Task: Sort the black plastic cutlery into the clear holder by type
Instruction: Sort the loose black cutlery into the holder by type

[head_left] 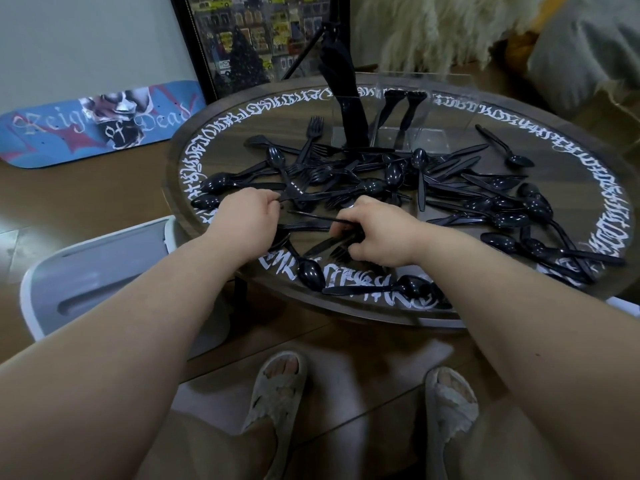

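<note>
Black plastic forks, spoons and knives (381,181) lie scattered in a heap across a round table (571,140) with white lettering round its rim. At the back of the table stands the clear holder (446,112); a tall bundle of black cutlery (346,98) stands in its left part and two fork handles (401,109) lean in the middle part. My left hand (247,211) pinches a black handle at the near left of the heap. My right hand (377,233) grips a bunch of black forks (332,242), their tines pointing left and down.
A skateboard deck (93,126) and a framed picture (249,39) lean against the wall at the back left. A white chair (97,268) stands left of the table. My feet in slippers (277,393) are below the table's near edge.
</note>
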The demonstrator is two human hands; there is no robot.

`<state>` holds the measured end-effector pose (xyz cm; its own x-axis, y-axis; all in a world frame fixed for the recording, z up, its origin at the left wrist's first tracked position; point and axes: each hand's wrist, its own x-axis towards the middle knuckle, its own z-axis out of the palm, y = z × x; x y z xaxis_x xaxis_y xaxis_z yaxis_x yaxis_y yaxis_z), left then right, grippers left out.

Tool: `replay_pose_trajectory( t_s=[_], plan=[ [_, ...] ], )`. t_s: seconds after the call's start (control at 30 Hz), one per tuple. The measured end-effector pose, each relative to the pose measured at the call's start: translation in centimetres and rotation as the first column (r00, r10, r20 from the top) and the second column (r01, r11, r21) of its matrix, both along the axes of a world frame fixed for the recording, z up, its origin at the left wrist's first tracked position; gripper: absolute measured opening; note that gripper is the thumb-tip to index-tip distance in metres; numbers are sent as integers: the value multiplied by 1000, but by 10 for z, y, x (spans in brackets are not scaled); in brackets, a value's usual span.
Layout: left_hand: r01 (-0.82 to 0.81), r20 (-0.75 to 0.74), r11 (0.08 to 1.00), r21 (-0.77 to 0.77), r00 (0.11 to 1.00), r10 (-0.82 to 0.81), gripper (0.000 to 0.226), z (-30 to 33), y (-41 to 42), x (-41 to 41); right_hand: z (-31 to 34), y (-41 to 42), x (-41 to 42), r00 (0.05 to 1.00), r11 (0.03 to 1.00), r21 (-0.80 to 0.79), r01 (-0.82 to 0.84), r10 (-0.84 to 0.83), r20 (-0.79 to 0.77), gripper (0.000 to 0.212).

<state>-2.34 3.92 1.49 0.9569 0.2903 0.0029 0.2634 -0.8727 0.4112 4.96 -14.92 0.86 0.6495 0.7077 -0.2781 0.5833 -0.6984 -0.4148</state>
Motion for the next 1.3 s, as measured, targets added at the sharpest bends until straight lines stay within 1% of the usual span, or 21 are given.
replay_pose_trajectory(
  t_s=[0.07, 0.13, 0.3, 0.4, 0.53, 0.67, 0.77, 0.83, 0.93, 1.0, 1.03, 1.07, 1.13, 1.23, 1.3],
  plan=[
    [-11, 11, 1000, -2, 1000, 11, 37, 0, 4, -1, 1, 3, -3, 999, 998, -40, -48, 48, -2, 37],
    [-18, 17, 1000, -19, 1000, 18, 35, 0, 5, -4, -2, 7, -7, 997, 995, -63, -75, 77, 30, 36],
    [-24, 26, 990, -138, 999, 28, 31, -4, 9, -6, -2, 12, -7, 990, 999, 9, -53, 51, 133, 30],
    [-18, 38, 985, -174, 999, 25, 31, -3, 7, -5, 2, 11, -4, 982, 991, 131, -8, -17, 187, 25],
    [-1, 53, 991, -133, 999, 8, 36, 4, -3, -3, 8, 4, 4, 946, 951, 308, 40, -135, 295, 14],
    [35, 110, 994, -99, 994, -24, 34, 8, -10, -1, 17, -10, 13, 859, 877, 472, 92, -309, 408, 9],
    [59, 150, 986, -157, 988, -36, 31, 7, -15, 2, 25, -23, 16, 776, 812, 576, 93, -422, 469, 7],
    [56, 170, 981, -188, 985, -24, 31, 6, -19, 5, 30, -32, 17, 729, 762, 642, 89, -489, 479, 8],
    [49, 190, 981, -189, 982, -12, 35, 8, -28, 9, 37, -43, 16, 702, 681, 714, 163, -588, 401, 11],
    [55, 187, 983, -177, 982, -21, 37, 9, -36, 11, 38, -47, 15, 712, 610, 748, 261, -645, 277, 10],
    [60, 186, 983, -173, 982, -27, 37, 10, -40, 12, 38, -49, 15, 728, 570, 757, 319, -659, 189, 8],
    [66, 186, 983, -171, 982, -34, 37, 11, -44, 13, 37, -49, 14, 750, 535, 755, 378, -655, 88, 8],
    [82, 177, 984, -156, 983, -54, 37, 11, -51, 16, 33, -50, 13, 788, 511, 723, 464, -612, -73, 12],
    [112, 146, 983, -143, 985, -91, 38, 11, -58, 20, 28, -49, 11, 809, 497, 704, 508, -556, -191, 16],
    [126, 127, 974, -188, 987, -104, 37, 10, -62, 22, 27, -48, 11, 805, 475, 708, 523, -548, -227, 19]
  ],
)
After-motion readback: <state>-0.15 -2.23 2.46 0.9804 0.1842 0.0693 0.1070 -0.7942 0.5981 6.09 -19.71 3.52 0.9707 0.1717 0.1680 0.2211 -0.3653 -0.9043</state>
